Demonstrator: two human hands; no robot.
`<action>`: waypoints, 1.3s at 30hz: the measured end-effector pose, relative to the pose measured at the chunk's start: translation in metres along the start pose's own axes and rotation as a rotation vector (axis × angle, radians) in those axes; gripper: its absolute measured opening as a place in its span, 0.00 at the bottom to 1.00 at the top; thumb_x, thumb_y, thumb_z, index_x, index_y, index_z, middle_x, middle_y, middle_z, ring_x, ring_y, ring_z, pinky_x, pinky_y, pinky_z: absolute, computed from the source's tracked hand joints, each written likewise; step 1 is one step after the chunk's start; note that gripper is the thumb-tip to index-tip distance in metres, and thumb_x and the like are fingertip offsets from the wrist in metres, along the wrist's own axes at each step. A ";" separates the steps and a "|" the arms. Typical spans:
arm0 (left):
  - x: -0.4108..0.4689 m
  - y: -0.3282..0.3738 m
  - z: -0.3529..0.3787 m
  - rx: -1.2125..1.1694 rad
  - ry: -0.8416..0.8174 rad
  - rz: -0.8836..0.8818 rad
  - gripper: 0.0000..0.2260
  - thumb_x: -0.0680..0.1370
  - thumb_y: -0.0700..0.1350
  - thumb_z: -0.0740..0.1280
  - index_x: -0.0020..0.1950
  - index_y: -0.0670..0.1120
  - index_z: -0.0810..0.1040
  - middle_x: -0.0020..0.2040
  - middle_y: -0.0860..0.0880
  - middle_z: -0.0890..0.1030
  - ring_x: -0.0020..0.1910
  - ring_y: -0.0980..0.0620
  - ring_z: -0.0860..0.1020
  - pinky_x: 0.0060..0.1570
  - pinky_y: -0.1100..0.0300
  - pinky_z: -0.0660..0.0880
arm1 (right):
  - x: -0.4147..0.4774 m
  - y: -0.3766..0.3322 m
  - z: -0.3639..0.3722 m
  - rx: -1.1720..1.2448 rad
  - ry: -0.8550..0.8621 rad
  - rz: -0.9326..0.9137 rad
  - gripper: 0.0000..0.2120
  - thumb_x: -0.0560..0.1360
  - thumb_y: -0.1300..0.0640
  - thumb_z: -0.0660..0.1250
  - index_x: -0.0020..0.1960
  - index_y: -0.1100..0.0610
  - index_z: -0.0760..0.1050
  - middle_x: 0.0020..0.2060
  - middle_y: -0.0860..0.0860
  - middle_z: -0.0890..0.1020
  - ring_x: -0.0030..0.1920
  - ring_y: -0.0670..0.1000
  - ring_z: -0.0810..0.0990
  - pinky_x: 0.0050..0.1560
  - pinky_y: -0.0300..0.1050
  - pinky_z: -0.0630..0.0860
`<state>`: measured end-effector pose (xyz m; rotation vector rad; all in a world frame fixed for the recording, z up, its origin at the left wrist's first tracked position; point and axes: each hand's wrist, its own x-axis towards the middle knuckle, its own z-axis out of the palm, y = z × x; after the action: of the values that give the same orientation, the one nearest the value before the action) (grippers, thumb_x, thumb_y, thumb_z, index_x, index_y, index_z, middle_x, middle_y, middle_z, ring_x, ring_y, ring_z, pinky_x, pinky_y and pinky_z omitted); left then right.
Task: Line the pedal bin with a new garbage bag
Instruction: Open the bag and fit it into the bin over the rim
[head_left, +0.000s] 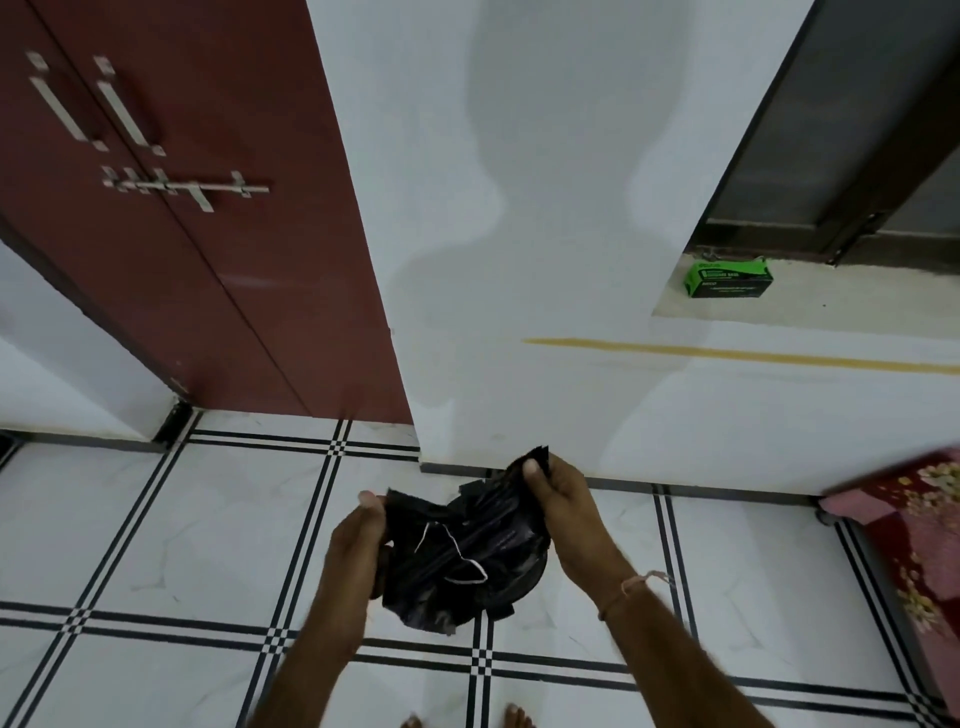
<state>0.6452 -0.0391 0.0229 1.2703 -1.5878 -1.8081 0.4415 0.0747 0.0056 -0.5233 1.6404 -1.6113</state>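
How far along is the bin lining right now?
Done: a black garbage bag is out of the green box on the ledge. In hand: left hand and right hand both grip the crumpled bag, pulling it apart over the dark bin. Left: opening it fully and fitting it inside.

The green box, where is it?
The green box sits on the pale ledge at the right of the head view, below the dark window frame and above the yellow stripe on the wall.
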 end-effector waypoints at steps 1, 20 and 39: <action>0.008 0.009 0.002 0.039 -0.020 -0.071 0.28 0.79 0.71 0.52 0.57 0.52 0.81 0.54 0.51 0.87 0.48 0.54 0.85 0.45 0.56 0.78 | 0.001 -0.005 -0.002 -0.016 -0.059 -0.002 0.28 0.80 0.41 0.66 0.49 0.70 0.73 0.39 0.65 0.78 0.42 0.56 0.78 0.46 0.57 0.75; -0.002 0.018 0.055 -0.180 -0.221 -0.172 0.12 0.86 0.45 0.62 0.60 0.39 0.81 0.56 0.39 0.87 0.57 0.40 0.84 0.58 0.48 0.80 | 0.018 -0.016 -0.009 -0.534 0.397 -0.231 0.07 0.79 0.51 0.70 0.44 0.52 0.76 0.38 0.45 0.81 0.41 0.47 0.79 0.44 0.45 0.76; -0.019 0.011 0.049 -0.460 -0.054 -0.307 0.16 0.84 0.52 0.62 0.46 0.43 0.82 0.43 0.45 0.86 0.46 0.46 0.85 0.47 0.49 0.81 | -0.050 -0.007 0.006 0.176 -0.006 0.200 0.13 0.78 0.61 0.72 0.42 0.70 0.75 0.37 0.64 0.81 0.34 0.54 0.80 0.31 0.40 0.77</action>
<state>0.6110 0.0005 0.0369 1.2941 -0.9485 -2.2429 0.4758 0.1073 0.0249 -0.2653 1.4791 -1.5833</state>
